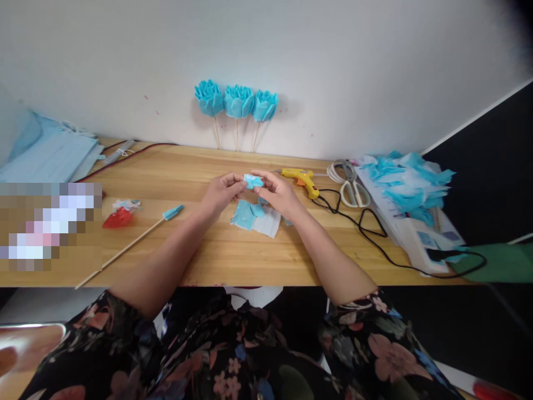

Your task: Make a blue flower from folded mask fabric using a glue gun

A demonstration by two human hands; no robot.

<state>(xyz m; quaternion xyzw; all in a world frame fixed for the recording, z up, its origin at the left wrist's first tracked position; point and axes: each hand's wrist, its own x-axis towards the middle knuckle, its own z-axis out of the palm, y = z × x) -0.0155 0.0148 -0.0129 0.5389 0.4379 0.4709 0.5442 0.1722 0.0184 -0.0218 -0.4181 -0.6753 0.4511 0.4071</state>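
Note:
Between my two hands, above the wooden table, is a small folded piece of light blue fabric point(252, 181). My left hand point(225, 191) pinches its left end, and my right hand point(275, 191) pinches its right end. Just below them, blue and white fabric pieces point(245, 215) lie loosely overlapped on the table. To the left rests a wooden stick point(129, 245) with a blue fabric tip point(172, 212). A yellow glue gun point(300, 179) lies on its side right of my right hand.
Three blue fabric flowers point(239, 101) on sticks lean on the wall. Scissors point(355, 194) and a coiled white cable point(341, 171) lie right, near a heap of fabric scraps point(412, 180) and a power strip point(425, 247). A black cord point(381, 253) crosses the table. Left are a red item point(117, 218) and stacked blue sheets point(54, 153).

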